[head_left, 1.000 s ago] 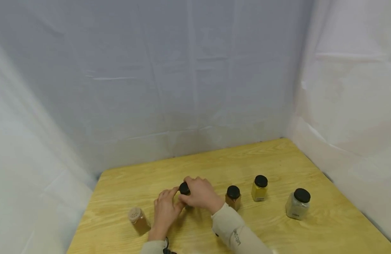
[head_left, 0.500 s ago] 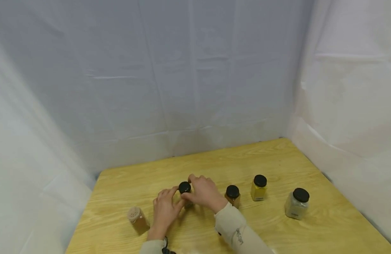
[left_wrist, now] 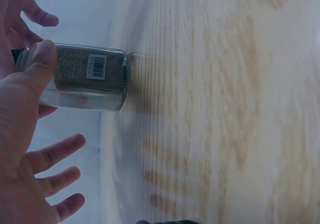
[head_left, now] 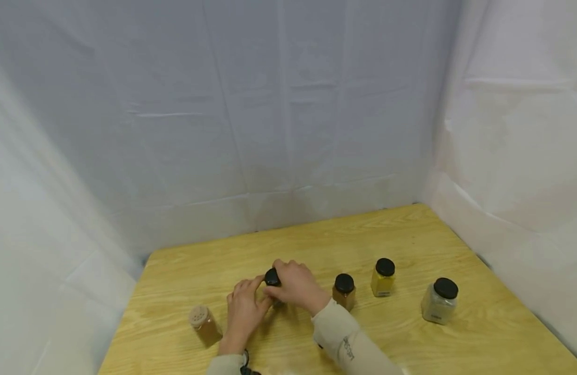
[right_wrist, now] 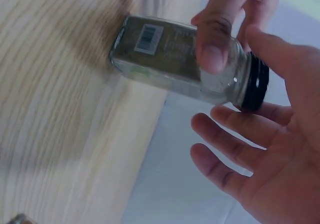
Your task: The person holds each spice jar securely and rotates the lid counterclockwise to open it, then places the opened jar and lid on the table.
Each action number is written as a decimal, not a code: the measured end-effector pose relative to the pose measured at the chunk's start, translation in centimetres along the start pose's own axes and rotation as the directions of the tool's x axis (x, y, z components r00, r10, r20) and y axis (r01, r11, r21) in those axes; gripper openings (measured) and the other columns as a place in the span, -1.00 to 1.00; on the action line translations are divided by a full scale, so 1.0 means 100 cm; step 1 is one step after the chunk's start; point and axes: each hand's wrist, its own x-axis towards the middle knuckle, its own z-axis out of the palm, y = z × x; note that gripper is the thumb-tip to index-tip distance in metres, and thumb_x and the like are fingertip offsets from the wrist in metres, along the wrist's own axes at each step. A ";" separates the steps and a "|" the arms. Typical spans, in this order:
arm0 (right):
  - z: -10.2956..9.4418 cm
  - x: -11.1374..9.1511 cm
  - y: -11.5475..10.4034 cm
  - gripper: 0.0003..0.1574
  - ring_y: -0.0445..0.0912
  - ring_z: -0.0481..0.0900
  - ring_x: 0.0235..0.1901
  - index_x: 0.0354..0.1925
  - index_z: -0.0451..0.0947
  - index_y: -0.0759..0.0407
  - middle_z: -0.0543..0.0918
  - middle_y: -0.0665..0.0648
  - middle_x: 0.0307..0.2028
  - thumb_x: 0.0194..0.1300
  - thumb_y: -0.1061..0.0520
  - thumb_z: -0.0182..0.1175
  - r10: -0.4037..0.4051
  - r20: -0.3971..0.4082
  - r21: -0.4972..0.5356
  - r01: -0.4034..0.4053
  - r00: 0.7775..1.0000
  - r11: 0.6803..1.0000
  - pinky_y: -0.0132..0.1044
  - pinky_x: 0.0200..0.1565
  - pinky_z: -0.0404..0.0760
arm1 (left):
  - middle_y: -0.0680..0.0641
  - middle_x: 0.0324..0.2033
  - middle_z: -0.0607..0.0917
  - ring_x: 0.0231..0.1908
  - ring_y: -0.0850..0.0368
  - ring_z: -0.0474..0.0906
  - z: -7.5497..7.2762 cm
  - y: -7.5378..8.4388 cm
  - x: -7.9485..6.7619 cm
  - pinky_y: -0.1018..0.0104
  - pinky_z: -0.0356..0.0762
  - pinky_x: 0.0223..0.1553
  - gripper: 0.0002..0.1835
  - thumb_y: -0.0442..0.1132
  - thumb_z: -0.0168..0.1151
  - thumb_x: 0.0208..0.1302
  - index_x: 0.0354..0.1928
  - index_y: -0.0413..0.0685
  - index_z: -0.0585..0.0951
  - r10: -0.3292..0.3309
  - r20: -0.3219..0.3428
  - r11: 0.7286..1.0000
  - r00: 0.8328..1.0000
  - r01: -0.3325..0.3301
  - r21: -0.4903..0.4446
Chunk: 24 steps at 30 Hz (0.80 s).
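A square glass spice jar [left_wrist: 90,76] with a barcode label and grey-brown contents stands between my two hands, its base right at the wood. Thumb and forefinger of my left hand [head_left: 243,310] pinch the jar's upper body, while the other three fingers stretch out free in the left wrist view. Around the black lid [right_wrist: 256,82] curl the thumb and fingers of my right hand [head_left: 295,284]. That hand covers part of the lid in the head view. To the left, nearest my left hand, is a shaker jar [head_left: 205,326] with a pale perforated top and brown contents.
Right of my hands stand a black-lidded jar of brown spice [head_left: 344,291], a yellow spice jar [head_left: 383,278] and a larger jar of pale contents [head_left: 439,302]. White sheeting [head_left: 270,130] hangs behind and beside the wooden table [head_left: 213,255].
Half a second ago my right hand had shifted slightly right and uncovered more of the lid. Now it is back over the lid. My left hand stays on the jar.
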 end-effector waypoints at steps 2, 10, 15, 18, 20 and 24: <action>0.001 0.000 -0.001 -0.41 -0.03 0.67 -0.27 0.11 0.58 0.14 0.74 0.12 -0.23 0.41 -0.26 0.36 0.002 -0.012 -0.020 -0.002 1.000 1.000 -0.11 -0.18 0.66 | -0.25 0.09 0.74 0.24 -0.35 0.56 -0.001 0.001 0.000 -0.38 0.42 0.11 -0.46 -0.03 0.48 0.30 0.27 -0.05 0.66 0.000 0.001 1.000 1.000 0.000 -0.001; -0.001 0.000 0.000 -0.30 0.06 0.71 -0.10 0.25 0.58 0.11 0.78 0.16 -0.06 0.37 -0.28 0.39 0.056 -0.014 -0.023 -0.056 0.998 0.998 0.02 0.01 0.67 | -0.25 0.13 0.74 0.26 -0.34 0.54 -0.004 0.003 0.000 -0.38 0.40 0.14 -0.42 0.03 0.48 0.32 0.30 -0.05 0.65 -0.028 0.017 0.999 0.999 0.027 0.018; -0.003 -0.003 0.004 -0.23 0.11 0.73 -0.11 0.18 0.60 0.15 0.77 0.21 -0.09 0.28 -0.34 0.45 0.121 -0.014 0.018 -0.121 0.993 0.992 0.07 0.04 0.68 | -0.26 0.11 0.74 0.26 -0.34 0.54 -0.004 0.004 0.000 -0.37 0.40 0.14 -0.42 0.04 0.48 0.31 0.29 -0.05 0.65 -0.026 0.012 1.000 1.000 0.026 0.011; -0.006 -0.005 0.007 -0.32 0.08 0.71 -0.10 0.11 0.64 0.13 0.77 0.17 -0.07 0.28 -0.30 0.47 0.122 0.012 0.061 -0.122 0.993 0.991 0.09 0.06 0.66 | -0.26 0.11 0.74 0.26 -0.34 0.55 -0.004 0.004 0.000 -0.37 0.40 0.14 -0.42 0.03 0.49 0.30 0.28 -0.05 0.65 -0.024 0.008 1.000 1.000 0.024 0.008; -0.008 -0.005 0.008 -0.37 0.07 0.70 -0.07 0.12 0.65 0.12 0.77 0.14 -0.04 0.31 -0.26 0.46 0.106 0.035 0.077 -0.108 0.994 0.991 0.09 0.09 0.65 | -0.26 0.10 0.74 0.26 -0.34 0.55 -0.004 0.004 0.001 -0.36 0.41 0.14 -0.42 0.02 0.50 0.30 0.28 -0.05 0.65 -0.024 0.007 1.000 1.000 0.024 0.010; -0.009 -0.004 0.007 -0.34 0.07 0.71 -0.03 0.21 0.62 0.14 0.77 0.15 -0.02 0.36 -0.24 0.43 0.061 0.065 0.053 -0.065 0.996 0.996 0.08 0.10 0.66 | -0.25 0.09 0.75 0.24 -0.34 0.56 -0.002 0.003 0.001 -0.36 0.42 0.12 -0.44 0.02 0.50 0.30 0.27 -0.05 0.66 -0.015 -0.004 1.000 1.000 0.015 0.016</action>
